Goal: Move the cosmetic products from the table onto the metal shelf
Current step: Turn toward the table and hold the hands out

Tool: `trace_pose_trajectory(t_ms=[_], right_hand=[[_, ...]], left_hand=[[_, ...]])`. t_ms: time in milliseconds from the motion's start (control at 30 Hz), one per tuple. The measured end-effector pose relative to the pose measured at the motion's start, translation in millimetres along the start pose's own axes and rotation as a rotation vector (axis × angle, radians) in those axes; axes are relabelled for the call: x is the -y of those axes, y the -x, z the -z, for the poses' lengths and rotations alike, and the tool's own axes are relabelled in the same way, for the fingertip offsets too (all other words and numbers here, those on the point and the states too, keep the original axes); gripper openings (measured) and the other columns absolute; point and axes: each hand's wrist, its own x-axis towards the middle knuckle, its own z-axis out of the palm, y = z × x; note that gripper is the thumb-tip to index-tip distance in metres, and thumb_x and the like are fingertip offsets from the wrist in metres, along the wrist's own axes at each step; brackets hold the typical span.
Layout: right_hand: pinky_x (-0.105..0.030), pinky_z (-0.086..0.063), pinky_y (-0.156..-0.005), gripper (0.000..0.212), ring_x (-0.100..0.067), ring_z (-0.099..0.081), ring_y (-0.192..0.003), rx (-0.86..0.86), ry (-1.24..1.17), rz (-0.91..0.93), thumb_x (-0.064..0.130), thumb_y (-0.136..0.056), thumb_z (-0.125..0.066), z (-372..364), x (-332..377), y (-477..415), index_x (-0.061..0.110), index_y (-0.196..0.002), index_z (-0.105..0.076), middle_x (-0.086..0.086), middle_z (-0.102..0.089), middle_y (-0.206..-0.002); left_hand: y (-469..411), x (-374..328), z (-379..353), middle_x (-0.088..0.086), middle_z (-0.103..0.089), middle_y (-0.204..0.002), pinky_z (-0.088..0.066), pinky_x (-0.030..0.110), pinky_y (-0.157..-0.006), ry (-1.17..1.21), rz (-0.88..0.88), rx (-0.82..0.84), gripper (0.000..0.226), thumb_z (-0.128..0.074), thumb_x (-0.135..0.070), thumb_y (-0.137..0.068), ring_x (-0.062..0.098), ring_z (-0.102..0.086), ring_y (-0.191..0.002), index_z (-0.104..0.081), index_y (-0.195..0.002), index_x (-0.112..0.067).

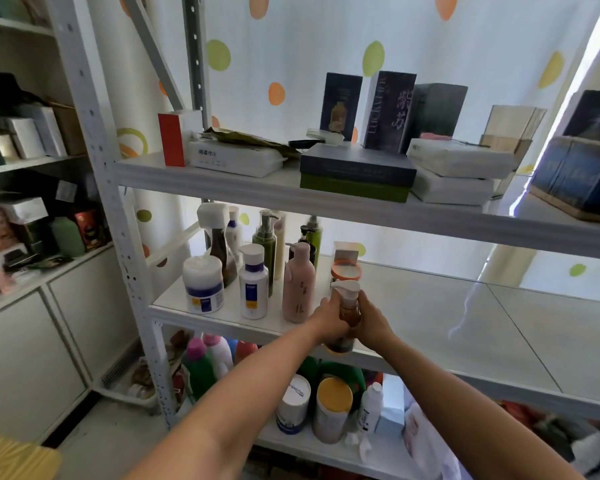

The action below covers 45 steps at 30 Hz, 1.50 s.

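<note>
While both my arms reach forward, my left hand (329, 315) and right hand (371, 318) form one grip closed around an amber pump bottle (349, 311), white pump head on top, its base at the front edge of the metal shelf (465, 327), middle tier. Just left of it: pink pump bottle (298, 284), white bottle with blue band (253, 284), white jar (202, 284). Behind my hands: orange-rimmed jar (346, 270). Farther back: green pump bottles (267, 240). Upper tier: stacked flat boxes (357, 171), upright dark boxes (388, 110), red-and-white box (174, 138).
</note>
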Motion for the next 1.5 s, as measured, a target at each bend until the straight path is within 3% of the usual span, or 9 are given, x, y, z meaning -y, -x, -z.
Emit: trace_pose_trajectory(t_ms=[233,400,533,700,900,1000,1167,1367,1500], right_hand=[[-0.045,-0.045,-0.101,0.075,-0.031,-0.053,-0.12,0.016,0.003,-0.051,0.016,-0.079,-0.073,3,-18,-45,0.019,-0.14,-0.03,-0.012,-0.053,-0.133],[-0.041,-0.046,-0.097,0.074,-0.032,-0.054,-0.118,0.039,-0.011,-0.064,0.014,-0.081,-0.071,4,-28,-72,0.018,-0.141,-0.028,-0.014,-0.053,-0.133],[-0.043,-0.046,-0.101,0.075,-0.032,-0.05,-0.124,0.036,0.001,-0.058,0.013,-0.085,-0.066,2,-32,-88,0.021,-0.145,-0.021,-0.013,-0.047,-0.14],[-0.043,-0.041,-0.106,0.085,-0.031,-0.043,-0.131,0.084,-0.007,-0.043,0.015,-0.085,-0.067,2,-36,-103,0.025,-0.148,-0.011,-0.01,-0.038,-0.147],[-0.043,-0.043,-0.104,0.086,-0.029,-0.044,-0.131,0.055,0.01,-0.034,0.019,-0.083,-0.069,-1,-42,-105,0.024,-0.148,-0.014,-0.007,-0.037,-0.148],[-0.042,-0.046,-0.1,0.086,-0.029,-0.047,-0.128,0.034,0.024,-0.019,0.023,-0.082,-0.069,-2,-42,-101,0.025,-0.148,-0.014,-0.006,-0.038,-0.147],[-0.045,-0.038,-0.109,0.102,-0.024,-0.035,-0.136,0.048,-0.006,0.016,0.037,-0.072,-0.077,-3,-44,-85,0.024,-0.149,-0.011,-0.005,-0.029,-0.152],[-0.035,-0.003,-0.121,0.111,-0.024,0.004,-0.147,0.141,0.271,0.026,0.048,-0.079,-0.068,-15,-67,-41,0.01,-0.149,0.01,-0.007,0.007,-0.159],[-0.035,0.002,-0.119,0.117,-0.024,0.014,-0.146,0.23,0.332,-0.004,0.054,-0.079,-0.066,-35,-76,-14,0.009,-0.148,0.017,-0.009,0.018,-0.157]], left_hand=[[-48,-4,4,0.008,-0.054,-0.123,-0.047,0.046,-0.101,0.039,0.038,0.06,0.084,-0.065,-0.028,-0.059,0.026,-0.056,-0.116,-0.034,-0.137,-0.021],[-46,-21,18,0.011,-0.044,-0.138,-0.039,0.043,-0.109,0.064,0.031,0.078,0.103,-0.069,-0.023,-0.069,0.028,-0.045,-0.129,-0.008,-0.151,-0.022],[-54,-26,25,0.012,-0.038,-0.145,-0.035,0.047,-0.112,0.025,0.015,0.065,0.096,-0.07,-0.018,-0.079,0.029,-0.038,-0.136,-0.007,-0.151,-0.027],[-83,-11,16,0.01,-0.043,-0.14,-0.042,0.049,-0.106,-0.054,0.034,0.044,0.1,-0.072,-0.037,-0.075,0.028,-0.047,-0.129,-0.003,-0.147,-0.035],[-94,-3,14,0.006,-0.049,-0.133,-0.044,0.048,-0.103,-0.173,0.01,0.017,0.106,-0.067,-0.058,-0.059,0.025,-0.051,-0.123,-0.011,-0.145,-0.034],[-74,-15,24,0.009,-0.038,-0.143,-0.037,0.047,-0.109,-0.263,0.0,-0.011,0.109,-0.071,-0.054,-0.065,0.029,-0.039,-0.133,-0.007,-0.148,-0.029],[-40,-25,28,0.009,0.019,-0.159,-0.008,0.042,-0.121,-0.372,-0.027,0.011,0.118,-0.068,-0.04,-0.083,0.027,0.008,-0.148,0.026,-0.148,-0.013],[-1,-21,10,0.006,0.026,-0.158,0.002,0.037,-0.119,-0.459,-0.035,0.016,0.109,-0.062,-0.032,-0.089,0.022,0.019,-0.146,0.028,-0.147,-0.014],[35,-5,-4,0.005,0.029,-0.156,0.01,0.037,-0.118,-0.561,0.001,0.06,0.109,-0.062,-0.035,-0.089,0.021,0.023,-0.145,0.028,-0.146,-0.012]])
